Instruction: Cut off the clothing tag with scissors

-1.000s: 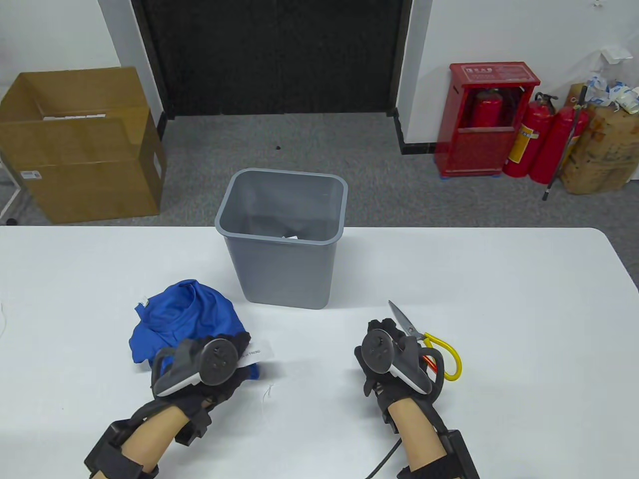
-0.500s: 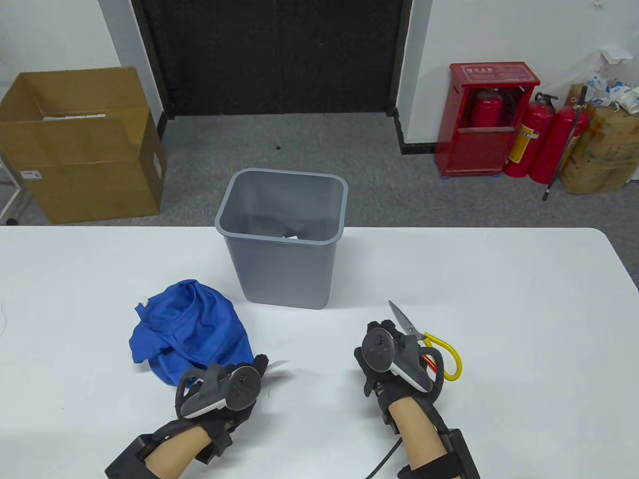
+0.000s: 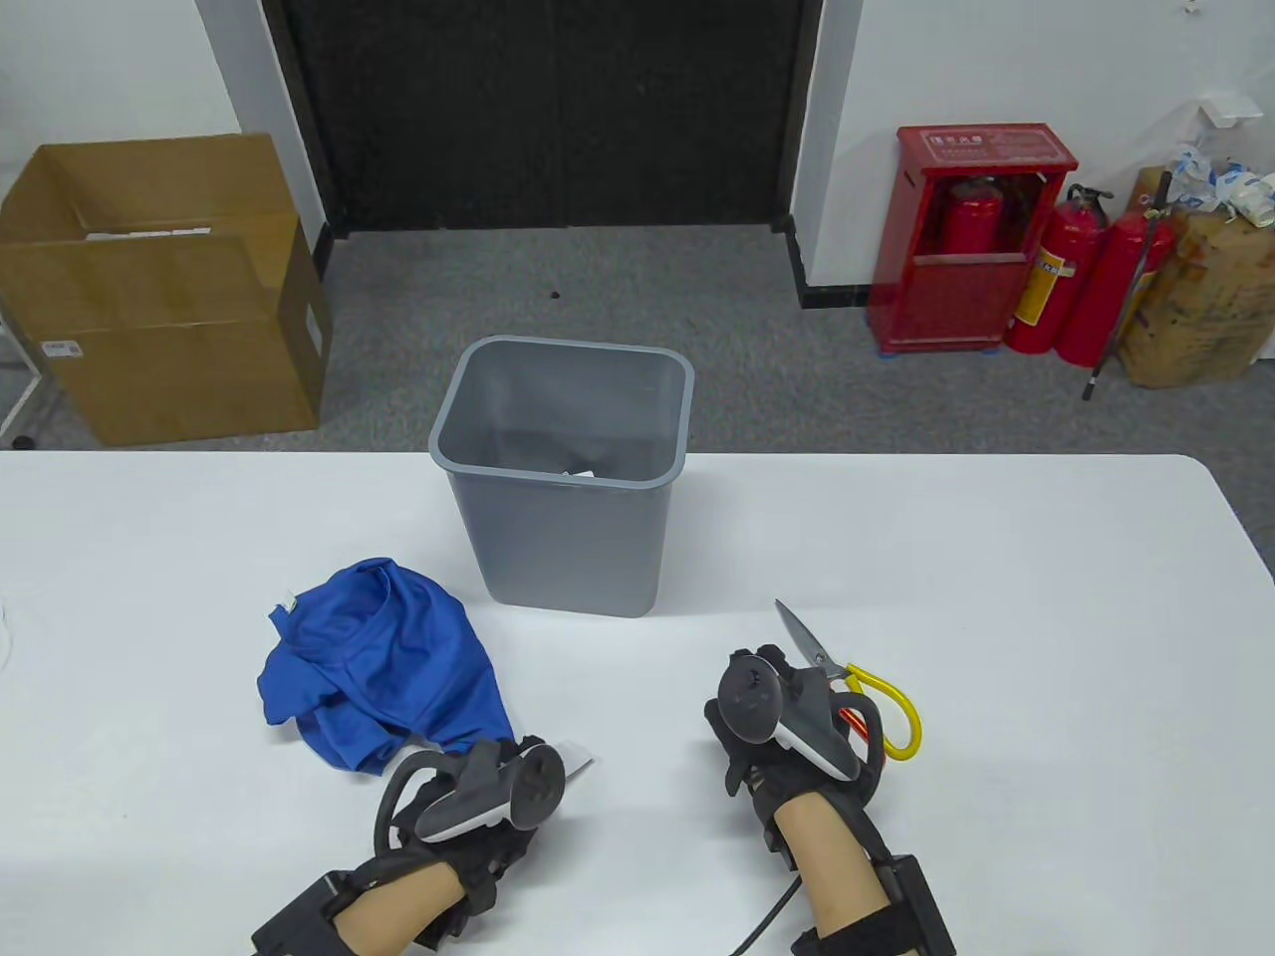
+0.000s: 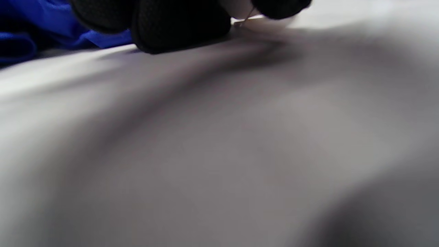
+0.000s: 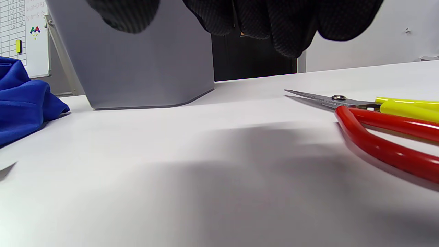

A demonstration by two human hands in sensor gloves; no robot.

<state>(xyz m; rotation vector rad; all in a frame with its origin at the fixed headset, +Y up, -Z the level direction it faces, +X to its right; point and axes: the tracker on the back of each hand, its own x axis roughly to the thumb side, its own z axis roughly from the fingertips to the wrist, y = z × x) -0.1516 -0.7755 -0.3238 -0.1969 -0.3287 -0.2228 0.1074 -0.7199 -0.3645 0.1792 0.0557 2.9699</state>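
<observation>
Both hands sit nearer than the bin [image 3: 563, 498]: left hand [image 3: 478, 797] pinches the tag [image 3: 576, 757] taut off the garment [image 3: 379, 667], right hand [image 3: 787, 717], grasping nothing, hovers beside the scissors [image 3: 847, 677].

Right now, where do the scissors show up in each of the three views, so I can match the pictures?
Table view: the scissors lie on the white table, partly under the right hand, blades pointing away.
Left wrist view: not in it; only the blue garment and blurred tabletop.
Right wrist view: at the right edge, scissors flat on the table, untouched.
Shared landmark: the grey bin, also in the right wrist view.
</observation>
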